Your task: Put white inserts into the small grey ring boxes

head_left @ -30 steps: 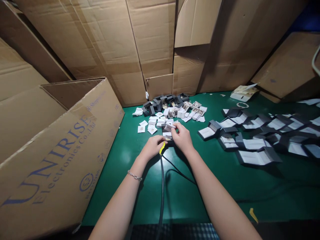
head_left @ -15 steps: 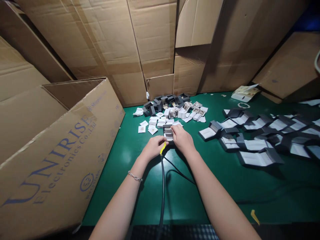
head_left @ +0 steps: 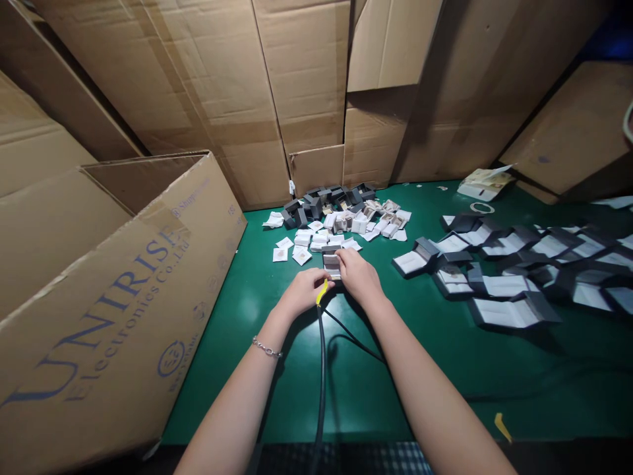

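My left hand and my right hand meet over a small dark box with a white insert on the green table. Both hands are closed around the box, with the right hand's fingers pressing on its insert. A yellow-tipped black cable runs from between my hands toward me. Just beyond lies a heap of small white cards and dark boxes.
A large open cardboard box printed "UNIRISE" stands at the left. Flattened cartons line the back wall. Several open dark boxes with white inserts are spread at the right. A tape ring and papers lie at the back right.
My right hand held a white insert above the box a second ago; it has since come down and now presses it into the box. The left hand stayed in place.
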A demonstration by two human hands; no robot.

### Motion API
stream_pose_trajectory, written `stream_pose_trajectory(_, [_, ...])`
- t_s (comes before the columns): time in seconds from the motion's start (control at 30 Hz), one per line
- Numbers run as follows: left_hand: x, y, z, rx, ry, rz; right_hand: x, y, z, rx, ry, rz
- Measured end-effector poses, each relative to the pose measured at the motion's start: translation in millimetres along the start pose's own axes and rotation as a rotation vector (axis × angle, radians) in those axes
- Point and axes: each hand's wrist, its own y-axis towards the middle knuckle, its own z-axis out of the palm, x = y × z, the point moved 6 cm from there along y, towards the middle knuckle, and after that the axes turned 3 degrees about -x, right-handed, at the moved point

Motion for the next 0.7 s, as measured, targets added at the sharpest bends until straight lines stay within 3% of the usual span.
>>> stream_pose_trajectory(0.2, [-0.7,-0.3,-0.5,0.003,0.005,-0.002,1.3,-0.3,-1.5,-0.003,-0.058,-0.004])
stream_pose_trajectory(0.5, [0.0,-0.1,0.2,0.012,0.023,-0.003,3.9,-3.7,-7.7,-0.147,-0.063,-0.05])
stream_pose_trajectory(0.7, [0.6,-0.4,0.8,0.016,0.024,-0.005,3.7,-3.3,-4.9,-0.12,-0.061,-0.047])
